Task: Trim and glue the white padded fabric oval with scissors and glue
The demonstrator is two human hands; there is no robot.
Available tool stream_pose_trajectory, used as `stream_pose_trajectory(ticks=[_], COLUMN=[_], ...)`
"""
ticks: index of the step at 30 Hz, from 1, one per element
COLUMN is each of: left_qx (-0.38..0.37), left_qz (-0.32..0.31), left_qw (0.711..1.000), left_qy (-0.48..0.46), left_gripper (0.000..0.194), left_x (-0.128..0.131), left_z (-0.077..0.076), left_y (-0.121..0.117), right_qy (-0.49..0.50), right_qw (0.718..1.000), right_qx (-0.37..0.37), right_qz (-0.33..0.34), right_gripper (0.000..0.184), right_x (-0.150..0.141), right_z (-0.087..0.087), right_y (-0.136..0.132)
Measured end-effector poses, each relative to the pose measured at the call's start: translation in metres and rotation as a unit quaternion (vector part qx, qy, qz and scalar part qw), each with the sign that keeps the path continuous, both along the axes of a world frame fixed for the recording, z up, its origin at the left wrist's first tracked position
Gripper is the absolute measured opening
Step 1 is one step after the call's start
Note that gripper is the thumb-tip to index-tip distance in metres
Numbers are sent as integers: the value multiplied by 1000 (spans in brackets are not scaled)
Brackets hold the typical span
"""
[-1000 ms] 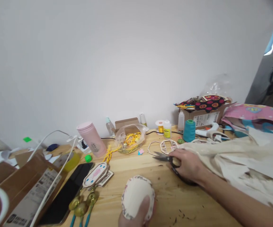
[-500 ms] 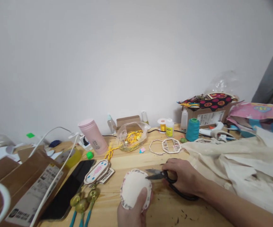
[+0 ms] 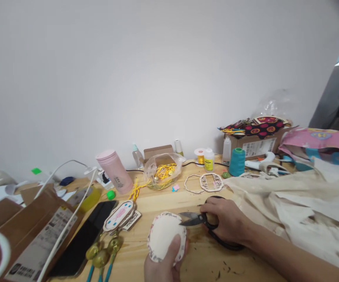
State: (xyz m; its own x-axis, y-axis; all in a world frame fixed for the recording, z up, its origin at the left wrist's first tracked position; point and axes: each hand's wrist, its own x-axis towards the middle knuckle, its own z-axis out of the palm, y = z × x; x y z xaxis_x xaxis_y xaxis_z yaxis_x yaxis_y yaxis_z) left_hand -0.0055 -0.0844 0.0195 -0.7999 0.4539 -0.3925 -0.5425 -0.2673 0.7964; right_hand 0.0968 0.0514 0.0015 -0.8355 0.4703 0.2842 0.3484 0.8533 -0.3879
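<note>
A pale, rounded flat piece with a dark patterned rim (image 3: 164, 235) is held in my left hand (image 3: 165, 266). The thumb lies across its face and the other fingers are mostly hidden beneath. My right hand (image 3: 226, 219) grips black-handled scissors (image 3: 195, 220), fingers wrapped round the handles. The blades point left, slightly parted, with the tips at the right edge of the pale piece. Whether they touch it, I cannot tell. Small dark scraps (image 3: 226, 270) lie on the wooden table (image 3: 198, 252) below my right hand.
Wooden cut-out frames (image 3: 212, 182), a glue bottle (image 3: 209, 159) and a teal thread cone (image 3: 237, 162) stand farther back. Left are a pink tumbler (image 3: 115, 172), a phone (image 3: 82, 239), a cardboard box (image 3: 37, 223) and decorated tags (image 3: 118, 216). Cream cloth (image 3: 292, 203) lies right.
The scissor blades have closed somewhat, their gap now narrower at the piece's right edge. Both hands keep their grips, and the whole view has shifted slightly.
</note>
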Motion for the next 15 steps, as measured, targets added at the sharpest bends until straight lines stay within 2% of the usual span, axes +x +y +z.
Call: stream_pose_trajectory(ticks=[6,15], left_qx=[-5,-11], left_qz=[12,21], left_qw=[1000,1000], left_qy=[-3,-12], left_gripper=[55,52], left_x=[3,2], left_z=[6,3], left_y=[0,-3], right_qy=[-7,-1], right_qw=[1000,1000], right_qx=[8,4], right_qz=[-14,-14], right_gripper=[20,24], right_x=[1,1], right_z=[-1,-2], right_y=[-1,0])
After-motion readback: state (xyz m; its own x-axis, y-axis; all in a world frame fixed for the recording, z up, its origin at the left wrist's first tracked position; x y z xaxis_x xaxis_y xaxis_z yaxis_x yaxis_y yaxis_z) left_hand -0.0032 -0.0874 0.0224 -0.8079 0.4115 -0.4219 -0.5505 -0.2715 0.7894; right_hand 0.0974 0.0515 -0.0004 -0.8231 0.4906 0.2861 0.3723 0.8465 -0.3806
